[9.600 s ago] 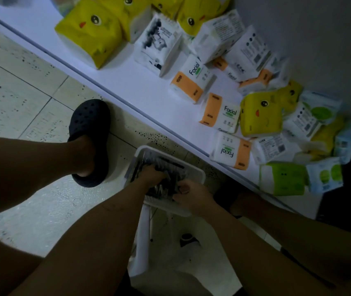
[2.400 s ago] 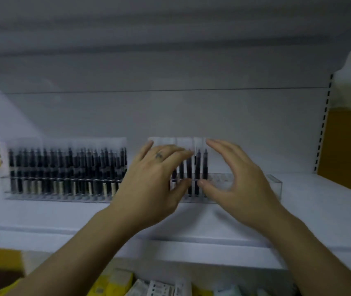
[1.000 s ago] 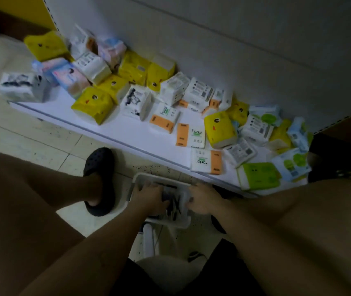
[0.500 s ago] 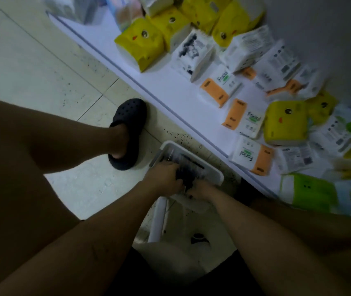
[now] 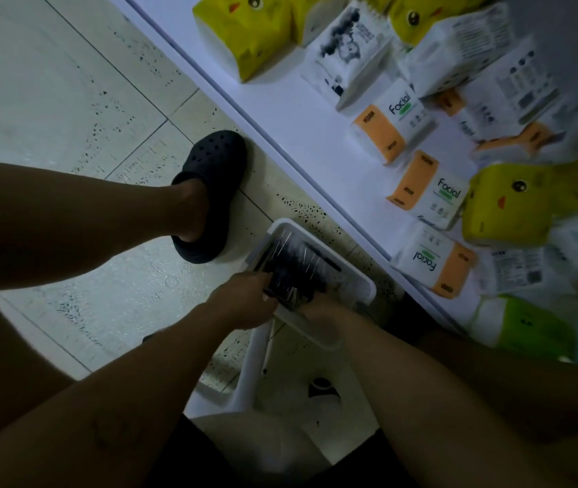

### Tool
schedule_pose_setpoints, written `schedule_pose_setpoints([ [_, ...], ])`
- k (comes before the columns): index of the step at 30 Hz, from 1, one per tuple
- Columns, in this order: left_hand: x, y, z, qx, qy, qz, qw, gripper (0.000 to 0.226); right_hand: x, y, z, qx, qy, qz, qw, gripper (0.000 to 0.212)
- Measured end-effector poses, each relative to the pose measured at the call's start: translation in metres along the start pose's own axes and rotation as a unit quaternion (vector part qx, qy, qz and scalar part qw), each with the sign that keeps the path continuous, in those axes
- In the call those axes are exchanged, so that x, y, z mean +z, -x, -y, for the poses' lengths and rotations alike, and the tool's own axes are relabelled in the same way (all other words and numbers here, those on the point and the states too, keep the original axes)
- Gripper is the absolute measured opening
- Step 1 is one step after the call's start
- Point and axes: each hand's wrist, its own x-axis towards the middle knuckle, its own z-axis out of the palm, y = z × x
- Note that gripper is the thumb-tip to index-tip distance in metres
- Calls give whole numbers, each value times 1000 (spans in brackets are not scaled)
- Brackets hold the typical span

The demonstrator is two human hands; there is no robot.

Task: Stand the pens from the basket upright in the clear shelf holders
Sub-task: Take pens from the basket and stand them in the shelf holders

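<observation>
A white plastic basket (image 5: 363, 278) sits low in front of me on a white stool, close to the shelf edge. Dark pens (image 5: 298, 262) lie loose in it, several with pale tips. Both my hands reach into its near end. My left hand (image 5: 245, 302) has its fingers curled around a bundle of pens at the left side. My right hand (image 5: 321, 308) presses against the same bundle from the right, with its fingertips buried among the pens. The clear shelf holders are out of view.
A low white shelf (image 5: 301, 135) runs diagonally at the right, strewn with tissue packs (image 5: 424, 195) in yellow, white, orange and green. My foot in a black clog (image 5: 210, 195) stands on the tiled floor left of the basket. The white stool (image 5: 255, 364) is beneath it.
I came down from the pen holders on the upper shelf to the basket. Over the last second both hands stayed in the basket and closed in on one bundle of pens.
</observation>
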Motion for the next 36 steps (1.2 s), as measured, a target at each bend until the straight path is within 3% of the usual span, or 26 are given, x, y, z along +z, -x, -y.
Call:
schedule_pose_setpoints([
  [3,1,-11,6,-14,-2,24,1000,37,-3,8,-1,17,-97,-29,995,21],
  [7,10,-38,4,-20,-13,57,998,21,-11,25,-7,19,-168,-145,975,36],
  [11,28,-63,-12,11,9,51,999,22,-17,47,-2,-9,-184,-230,955,18],
  [16,50,-82,-15,-10,90,67,994,18,-19,71,6,-35,-253,-217,942,16],
  [23,60,-106,-18,-26,160,123,979,39,-20,86,-2,-19,-261,-241,935,14],
  [28,62,-121,-28,-27,54,188,980,64,-23,95,-4,-2,-264,-236,935,15],
  [34,78,-108,-31,-28,121,121,985,70,-30,102,-1,-12,-250,-255,934,24],
  [36,75,-104,-28,-25,136,112,984,58,-30,102,-2,-14,-252,-263,931,24],
])
